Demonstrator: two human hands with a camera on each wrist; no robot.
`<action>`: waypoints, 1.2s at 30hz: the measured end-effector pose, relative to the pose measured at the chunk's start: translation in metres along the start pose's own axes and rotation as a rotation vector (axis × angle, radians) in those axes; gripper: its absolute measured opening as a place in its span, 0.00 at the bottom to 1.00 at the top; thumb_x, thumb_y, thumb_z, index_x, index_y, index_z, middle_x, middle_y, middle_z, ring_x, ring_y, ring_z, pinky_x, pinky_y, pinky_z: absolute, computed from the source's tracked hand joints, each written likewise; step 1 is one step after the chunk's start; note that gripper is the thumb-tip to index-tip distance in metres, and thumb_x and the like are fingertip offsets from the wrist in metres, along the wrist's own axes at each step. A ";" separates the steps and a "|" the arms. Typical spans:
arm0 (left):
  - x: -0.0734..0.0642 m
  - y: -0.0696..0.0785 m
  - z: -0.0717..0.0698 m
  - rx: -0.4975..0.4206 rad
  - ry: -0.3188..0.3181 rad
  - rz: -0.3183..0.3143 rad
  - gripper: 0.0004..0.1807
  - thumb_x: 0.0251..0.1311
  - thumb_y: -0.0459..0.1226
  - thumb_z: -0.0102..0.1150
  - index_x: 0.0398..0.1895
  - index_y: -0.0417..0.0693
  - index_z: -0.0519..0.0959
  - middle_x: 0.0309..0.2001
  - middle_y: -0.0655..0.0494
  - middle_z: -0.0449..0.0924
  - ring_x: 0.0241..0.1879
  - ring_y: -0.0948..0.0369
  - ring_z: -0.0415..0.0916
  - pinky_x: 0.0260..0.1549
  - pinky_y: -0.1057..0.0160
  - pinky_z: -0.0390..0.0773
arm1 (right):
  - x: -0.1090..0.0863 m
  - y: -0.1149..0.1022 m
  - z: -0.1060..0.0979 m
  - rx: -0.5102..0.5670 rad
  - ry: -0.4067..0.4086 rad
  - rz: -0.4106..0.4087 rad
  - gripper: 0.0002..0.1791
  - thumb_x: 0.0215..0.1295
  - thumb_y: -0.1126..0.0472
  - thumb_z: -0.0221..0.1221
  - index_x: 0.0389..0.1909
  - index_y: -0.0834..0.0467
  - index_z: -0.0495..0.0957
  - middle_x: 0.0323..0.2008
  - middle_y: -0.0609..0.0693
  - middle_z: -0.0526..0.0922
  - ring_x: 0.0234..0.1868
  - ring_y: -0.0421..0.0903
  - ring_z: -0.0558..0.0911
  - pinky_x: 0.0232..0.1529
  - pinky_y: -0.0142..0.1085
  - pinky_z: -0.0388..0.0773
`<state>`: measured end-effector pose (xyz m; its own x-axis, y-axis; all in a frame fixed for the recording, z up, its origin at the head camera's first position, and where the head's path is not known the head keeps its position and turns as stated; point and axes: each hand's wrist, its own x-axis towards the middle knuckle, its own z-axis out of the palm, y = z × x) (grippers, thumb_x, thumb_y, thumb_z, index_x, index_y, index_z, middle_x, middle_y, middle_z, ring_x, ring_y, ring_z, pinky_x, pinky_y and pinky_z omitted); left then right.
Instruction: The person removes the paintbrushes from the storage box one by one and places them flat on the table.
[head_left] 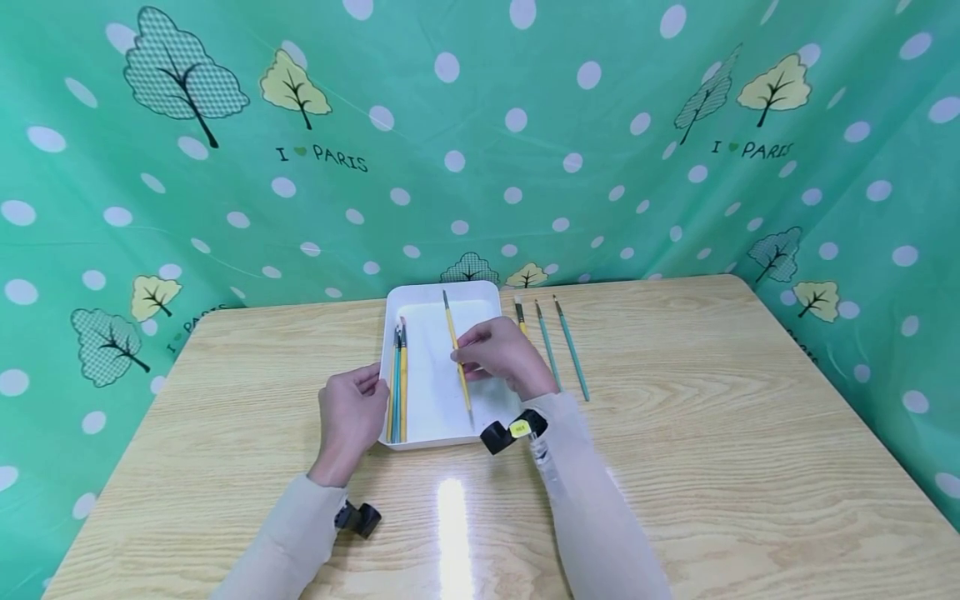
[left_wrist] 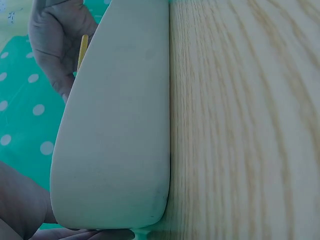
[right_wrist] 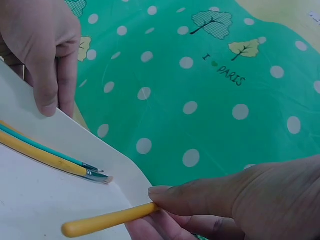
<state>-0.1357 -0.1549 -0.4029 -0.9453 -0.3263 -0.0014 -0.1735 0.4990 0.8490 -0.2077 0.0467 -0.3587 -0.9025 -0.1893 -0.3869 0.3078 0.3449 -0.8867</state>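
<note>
Over a white tray, my right hand pinches a yellow paintbrush between thumb and fingers. In the right wrist view the rounded handle end of this yellow paintbrush points left, over the tray's inside. My left hand holds the tray's left wall, its thumb over the rim and its fingers outside, as the right wrist view shows. Along that wall inside the tray lie a few paintbrushes, among them a yellow brush and a teal brush, bristles toward the back.
To the right of the tray, two teal paintbrushes and a yellow-handled brush, partly hidden by my right hand, lie on the wooden table. A green dotted cloth hangs behind the table's back edge.
</note>
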 end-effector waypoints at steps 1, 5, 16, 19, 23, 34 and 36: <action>0.000 0.000 0.000 0.000 0.000 0.000 0.19 0.68 0.30 0.52 0.59 0.33 0.80 0.52 0.34 0.85 0.50 0.46 0.88 0.44 0.56 0.90 | 0.000 0.000 -0.002 -0.003 0.002 0.004 0.08 0.63 0.67 0.68 0.42 0.62 0.83 0.37 0.56 0.86 0.33 0.46 0.86 0.43 0.42 0.91; 0.000 -0.001 0.000 0.000 -0.002 -0.002 0.19 0.68 0.30 0.52 0.59 0.33 0.80 0.52 0.34 0.85 0.50 0.46 0.87 0.43 0.57 0.89 | -0.001 -0.001 -0.010 -0.026 0.029 0.007 0.09 0.62 0.66 0.69 0.42 0.62 0.84 0.38 0.56 0.87 0.34 0.46 0.87 0.40 0.38 0.91; 0.000 0.000 0.000 0.002 -0.006 -0.004 0.19 0.69 0.30 0.52 0.60 0.33 0.79 0.53 0.33 0.85 0.51 0.46 0.87 0.45 0.55 0.89 | -0.004 0.007 -0.034 -0.008 0.051 0.011 0.11 0.64 0.64 0.69 0.46 0.60 0.84 0.43 0.56 0.87 0.38 0.48 0.86 0.41 0.37 0.90; -0.001 0.000 0.000 0.004 -0.007 -0.004 0.19 0.69 0.30 0.52 0.60 0.33 0.79 0.53 0.33 0.85 0.51 0.46 0.87 0.46 0.55 0.89 | -0.003 0.010 -0.041 0.006 0.064 0.024 0.11 0.65 0.64 0.68 0.46 0.60 0.84 0.45 0.56 0.87 0.38 0.47 0.85 0.43 0.37 0.90; -0.001 0.000 0.000 0.005 -0.004 -0.002 0.19 0.69 0.30 0.52 0.60 0.33 0.80 0.53 0.34 0.85 0.51 0.46 0.87 0.46 0.55 0.88 | -0.003 0.013 -0.050 0.011 0.089 0.031 0.12 0.65 0.63 0.68 0.48 0.60 0.84 0.46 0.55 0.86 0.38 0.47 0.84 0.45 0.37 0.89; -0.001 0.000 0.000 0.003 -0.005 -0.003 0.19 0.69 0.30 0.52 0.60 0.33 0.80 0.53 0.34 0.84 0.52 0.46 0.86 0.47 0.54 0.88 | -0.007 0.020 -0.079 0.040 0.150 0.055 0.17 0.67 0.62 0.66 0.54 0.61 0.81 0.47 0.55 0.84 0.39 0.44 0.82 0.47 0.37 0.88; -0.001 0.000 0.000 0.004 -0.005 -0.007 0.19 0.69 0.30 0.52 0.60 0.34 0.80 0.53 0.34 0.84 0.52 0.46 0.86 0.47 0.54 0.88 | -0.008 0.022 -0.083 0.035 0.173 0.058 0.18 0.67 0.62 0.66 0.56 0.61 0.81 0.48 0.55 0.84 0.40 0.44 0.82 0.49 0.38 0.88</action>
<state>-0.1352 -0.1550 -0.4029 -0.9454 -0.3256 -0.0100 -0.1811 0.4998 0.8470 -0.2189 0.1325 -0.3544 -0.9203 -0.0077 -0.3913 0.3687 0.3180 -0.8735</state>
